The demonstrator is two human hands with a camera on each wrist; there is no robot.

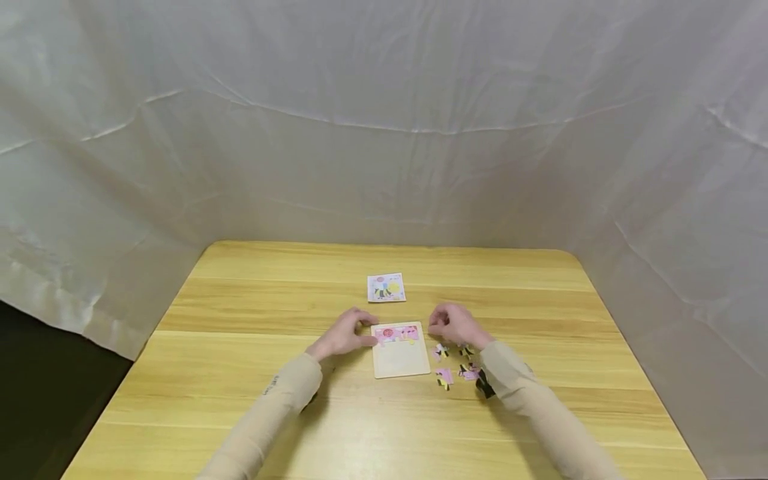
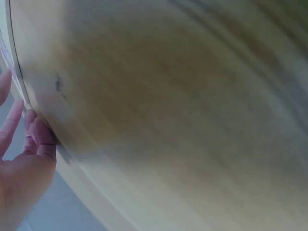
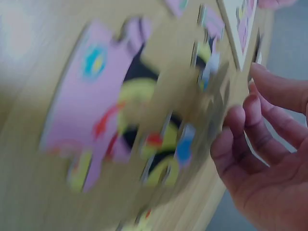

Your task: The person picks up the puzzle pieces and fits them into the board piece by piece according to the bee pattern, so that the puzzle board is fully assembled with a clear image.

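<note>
Head view: puzzle board [image 1: 400,360] sits at lower centre of the frame on the wooden table [image 1: 252,300], its top strip already filled with pink pieces, the rest bare. Left hand [image 1: 343,335] rests at the board's left edge, fingertips touching its upper left corner; fingers look fairly straight, nothing held. In the left wrist view the fingers [image 2: 37,132] lie against a pale edge at the left of the frame, very blurred. Right hand [image 1: 456,325] is just right of the board's upper right corner, fingers curled loosely; whether it pinches a piece cannot be told. Right wrist view shows the curled fingers [image 3: 250,139] at the right of the frame, no piece plainly in them. Loose pieces [image 1: 459,370] lie scattered right of the board, under and beside the right wrist. A small picture card [image 1: 386,287] lies above the board, apart from both hands.
</note>
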